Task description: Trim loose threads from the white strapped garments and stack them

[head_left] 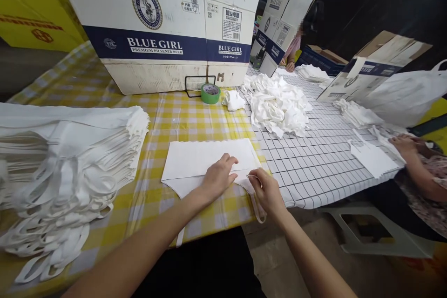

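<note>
A white cloth piece with a wavy far edge and narrow straps lies flat in front of me on the checked tablecloth. My left hand rests on its middle, thumb and fingers apart, holding nothing. At the cloth's right edge, my right hand has thumb and fingers pinched together. Something thin and pale shows at those fingertips, too small to name. A strap loops down beside the right hand, over the table edge. To the left stands a thick stack of similar white cloth pieces, its straps spilling toward me.
A large white beer carton stands behind, with a roll of green tape before it. A heap of white cloth scraps lies right of centre. Another person's hand works at far right, near a plastic stool.
</note>
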{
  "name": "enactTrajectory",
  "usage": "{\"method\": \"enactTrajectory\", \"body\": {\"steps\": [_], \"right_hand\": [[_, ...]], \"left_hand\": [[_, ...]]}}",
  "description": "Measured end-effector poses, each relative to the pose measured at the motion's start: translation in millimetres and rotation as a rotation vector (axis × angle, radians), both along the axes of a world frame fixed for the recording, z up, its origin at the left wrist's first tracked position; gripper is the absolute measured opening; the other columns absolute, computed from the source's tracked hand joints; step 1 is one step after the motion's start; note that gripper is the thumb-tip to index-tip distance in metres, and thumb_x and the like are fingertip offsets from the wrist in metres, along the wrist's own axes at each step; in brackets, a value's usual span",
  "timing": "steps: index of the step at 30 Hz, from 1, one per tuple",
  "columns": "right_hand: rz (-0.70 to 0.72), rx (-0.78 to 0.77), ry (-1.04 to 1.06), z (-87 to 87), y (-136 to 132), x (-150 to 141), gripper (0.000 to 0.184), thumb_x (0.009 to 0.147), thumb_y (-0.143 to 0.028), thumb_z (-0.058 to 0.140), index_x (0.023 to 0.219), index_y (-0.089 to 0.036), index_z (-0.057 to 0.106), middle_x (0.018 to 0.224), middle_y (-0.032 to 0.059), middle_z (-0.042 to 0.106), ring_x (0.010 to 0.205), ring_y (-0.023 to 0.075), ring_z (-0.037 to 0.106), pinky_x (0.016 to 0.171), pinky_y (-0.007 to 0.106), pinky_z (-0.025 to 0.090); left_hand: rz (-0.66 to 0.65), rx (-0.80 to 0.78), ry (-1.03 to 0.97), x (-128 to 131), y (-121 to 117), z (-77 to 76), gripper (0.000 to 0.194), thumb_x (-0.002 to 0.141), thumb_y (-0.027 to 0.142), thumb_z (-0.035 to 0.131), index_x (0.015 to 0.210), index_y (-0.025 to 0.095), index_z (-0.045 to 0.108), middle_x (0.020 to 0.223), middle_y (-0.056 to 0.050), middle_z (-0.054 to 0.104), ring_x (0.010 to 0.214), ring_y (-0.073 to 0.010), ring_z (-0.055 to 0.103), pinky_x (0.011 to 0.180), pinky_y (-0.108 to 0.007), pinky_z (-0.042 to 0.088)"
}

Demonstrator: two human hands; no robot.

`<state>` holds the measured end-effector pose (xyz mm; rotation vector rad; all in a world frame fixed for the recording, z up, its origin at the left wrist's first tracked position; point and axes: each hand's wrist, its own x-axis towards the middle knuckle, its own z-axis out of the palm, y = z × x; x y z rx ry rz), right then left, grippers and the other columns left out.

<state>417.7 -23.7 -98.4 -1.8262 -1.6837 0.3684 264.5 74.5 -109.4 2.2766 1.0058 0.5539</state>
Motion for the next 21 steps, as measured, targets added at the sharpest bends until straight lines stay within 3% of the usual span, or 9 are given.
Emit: {"method": "enactTrajectory", "body": {"steps": [3, 7, 12, 21], "right_hand": [[0.012, -0.074, 0.026, -7.2, 18.9, 8.4, 0.013, 0.086, -0.021, 0.043, 0.079, -0.020, 0.053, 0.075, 0.0008, 0.058, 0.069, 0.0143, 0.052, 0.064, 0.024, 0.038], [0.046, -0.088, 0.043, -15.0, 37.5, 13.3, 0.014, 0.084, -0.020, 0.041, 0.078, -0.020, 0.054, 0.078, 0.0009, 0.058, 0.071, 0.0143, 0.053, 0.065, 0.025, 0.037], [0.054, -0.123, 0.076, -15.7, 50.5, 16.0, 0.014, 0.081, -0.020, 0.043, 0.075, -0.019, 0.055, 0.076, 0.0005, 0.058, 0.070, 0.0137, 0.053, 0.063, 0.024, 0.038], [0.147, -0.085, 0.007, -11.7, 67.0, 14.2, 0.016, 0.080, -0.013, 0.041, 0.074, -0.018, 0.055, 0.073, 0.0003, 0.057, 0.066, 0.0130, 0.051, 0.062, 0.025, 0.037]], "left_hand": [[-0.148, 0.132, 0.127, 2.3, 17.7, -5.4, 0.026, 0.076, 0.021, 0.059, 0.102, 0.022, 0.057, 0.104, -0.003, 0.052, 0.091, -0.0179, 0.054, 0.072, -0.027, 0.045], [-0.254, 0.103, 0.185, 4.6, 27.8, -9.8, 0.010, 0.082, 0.021, 0.051, 0.082, 0.019, 0.060, 0.090, -0.002, 0.054, 0.076, -0.0146, 0.056, 0.068, -0.026, 0.044], [-0.195, 0.034, 0.144, 7.9, 33.6, -12.1, 0.021, 0.083, 0.019, 0.044, 0.081, 0.019, 0.065, 0.090, -0.003, 0.057, 0.072, -0.0126, 0.056, 0.065, -0.024, 0.043], [-0.085, -0.114, 0.055, 13.2, 50.3, -13.8, 0.017, 0.074, 0.028, 0.053, 0.076, 0.019, 0.068, 0.081, -0.002, 0.060, 0.070, -0.0138, 0.056, 0.063, -0.023, 0.042]]}}
